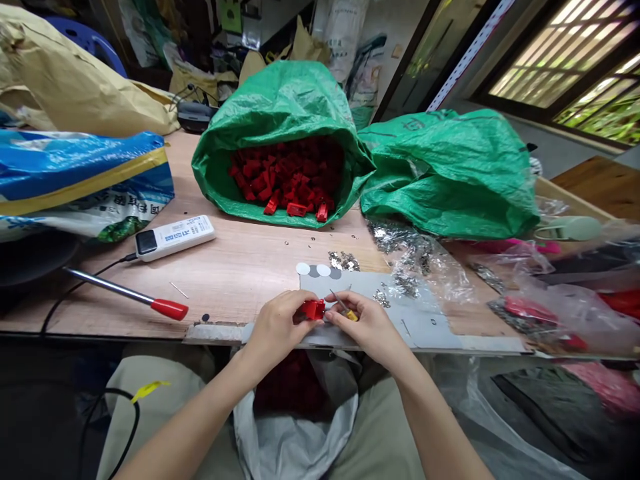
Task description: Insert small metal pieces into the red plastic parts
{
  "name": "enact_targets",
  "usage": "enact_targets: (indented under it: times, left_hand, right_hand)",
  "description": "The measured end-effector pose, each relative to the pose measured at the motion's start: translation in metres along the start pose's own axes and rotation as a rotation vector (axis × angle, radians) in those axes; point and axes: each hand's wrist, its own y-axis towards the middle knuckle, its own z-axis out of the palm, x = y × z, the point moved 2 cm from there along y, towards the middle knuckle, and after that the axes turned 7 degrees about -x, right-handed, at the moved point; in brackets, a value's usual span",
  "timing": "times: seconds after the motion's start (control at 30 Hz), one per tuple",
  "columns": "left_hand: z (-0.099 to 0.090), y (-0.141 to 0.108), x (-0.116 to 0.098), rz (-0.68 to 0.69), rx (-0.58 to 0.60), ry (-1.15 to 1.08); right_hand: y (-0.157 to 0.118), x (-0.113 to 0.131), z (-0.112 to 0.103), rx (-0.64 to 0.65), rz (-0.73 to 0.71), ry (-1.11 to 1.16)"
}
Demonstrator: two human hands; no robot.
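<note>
My left hand (280,320) is closed around a small red plastic part (314,309), held just above the front edge of the table. Close on its right, my right hand (367,327) has its fingers pinched at the part's right side. A thin metal tool with a yellow grip (353,315) is held in that hand, its slim end pointing up and away; its exact kind is unclear. Under both hands lies a grey sheet (425,313) with small metal pieces (382,295) on it. An open sack (295,443) of red parts sits between the knees.
A green sack (285,100) lies open with many red parts; another green sack (450,173) is beside it. Loose metal clips (344,261) and a clear bag of metal pieces (420,257) lie nearby. At left are a white power strip (175,237) and a red-tipped lever (170,309).
</note>
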Motion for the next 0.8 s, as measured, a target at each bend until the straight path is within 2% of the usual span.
enact_targets:
  times: [0.3, 0.47, 0.63, 0.73, 0.8]
  left_hand:
    - [0.0, -0.001, -0.001, 0.047, 0.003, 0.077]
    - [0.002, -0.001, 0.002, 0.057, -0.042, 0.086]
    - [0.003, -0.001, 0.002, 0.057, -0.054, 0.1]
    - [0.002, 0.0, 0.001, 0.057, -0.055, 0.106]
    - [0.002, -0.001, 0.0, 0.059, -0.055, 0.119]
  right_hand:
    - [0.002, 0.003, 0.003, -0.088, -0.091, -0.187]
    - [0.001, 0.01, 0.005, -0.138, -0.118, -0.238]
    - [-0.001, 0.015, 0.011, -0.109, -0.16, -0.3]
    - [0.004, 0.009, 0.012, -0.104, -0.115, -0.241]
    - [0.008, 0.003, 0.012, -0.076, -0.009, -0.129]
